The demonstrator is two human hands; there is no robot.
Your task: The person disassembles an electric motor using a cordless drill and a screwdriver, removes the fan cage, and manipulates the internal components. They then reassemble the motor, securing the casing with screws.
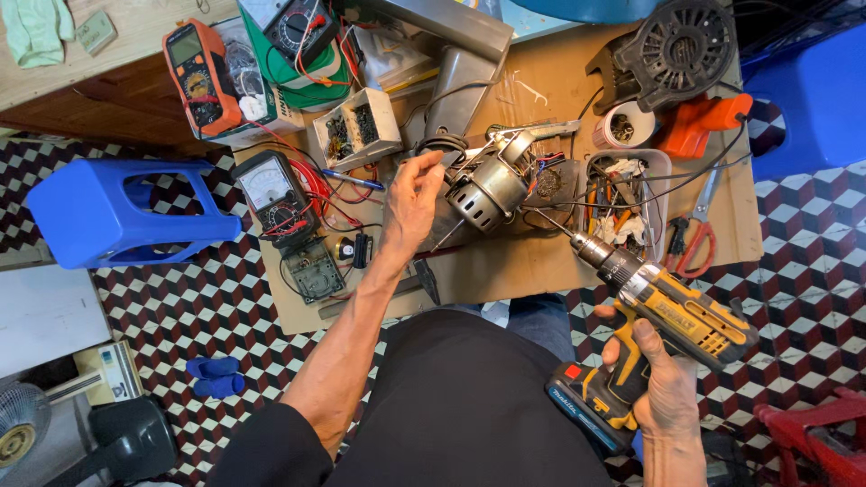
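— What is the right hand (663, 383) doing?

— It is wrapped tight around the handle of a yellow and black drill (654, 316). The drill's long thin bit (548, 221) points up and left, toward the small metal motor (487, 189).

— Where is the motor?

— It lies on its side on the brown cardboard sheet (505, 266), near the middle of the low work area. Wires curl all around it.

— And the left hand (413, 203)?

— It is up just beside the motor, on its left. The fingers are bent and a bit open. The fingertips may be touching a thin rod or wire there, but I cannot tell for sure.

— What else is close by?

— A black meter with a dial (271, 191) sits to the left, with red wires. A clear tray of small tools (622, 203) is right of the motor, and red-handled scissors (695, 239) lie next to it. A blue plastic stool (117, 212) lies tipped over on the checkered floor (794, 243).
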